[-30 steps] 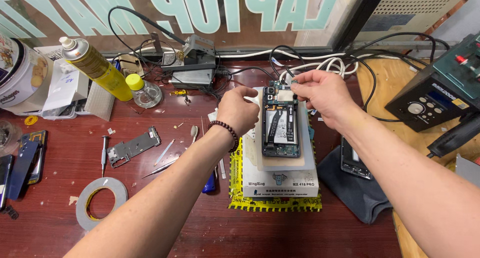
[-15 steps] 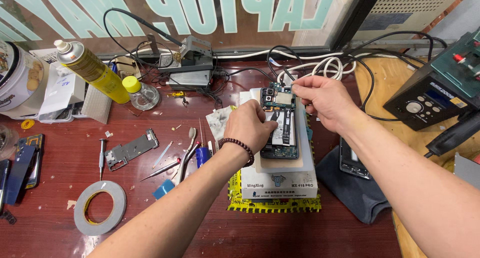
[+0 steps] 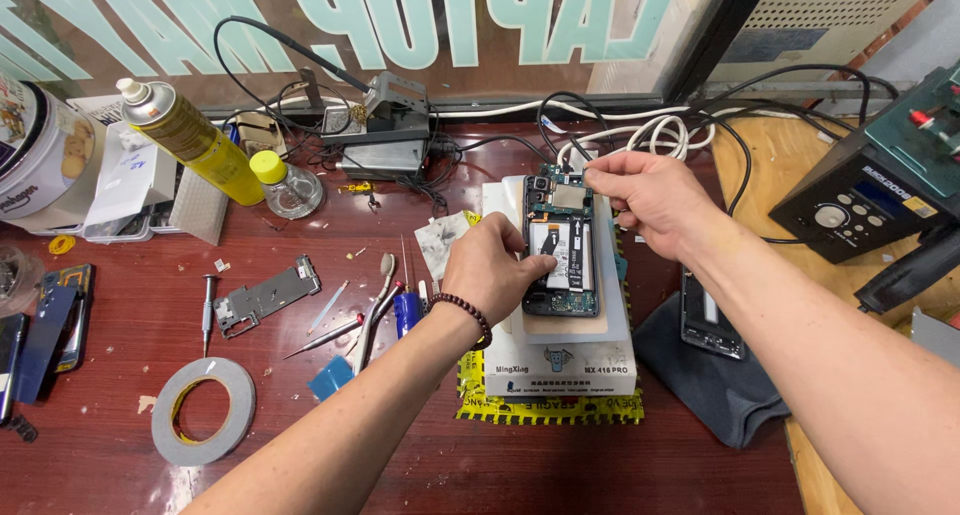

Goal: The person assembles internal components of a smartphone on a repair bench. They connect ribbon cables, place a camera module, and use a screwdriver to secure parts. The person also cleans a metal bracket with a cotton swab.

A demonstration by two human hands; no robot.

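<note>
An opened phone, back cover off and circuit boards showing, lies on a white box-shaped pad in the middle of the red bench. My left hand rests on the phone's left edge, thumb pressing on its middle. My right hand pinches the phone's top right corner with its fingertips. A beaded bracelet circles my left wrist. A yellow mat sticks out under the white pad.
Left of the pad lie tweezers, a screwdriver, a metal bracket and a tape roll. A yellow spray can, a small bottle and a soldering stand stand behind. A dark cloth with a phone frame sits to the right.
My left hand has moved right and down onto the phone's left side. My right hand stays pinching at the phone's top end. The camera view shifted slightly.
</note>
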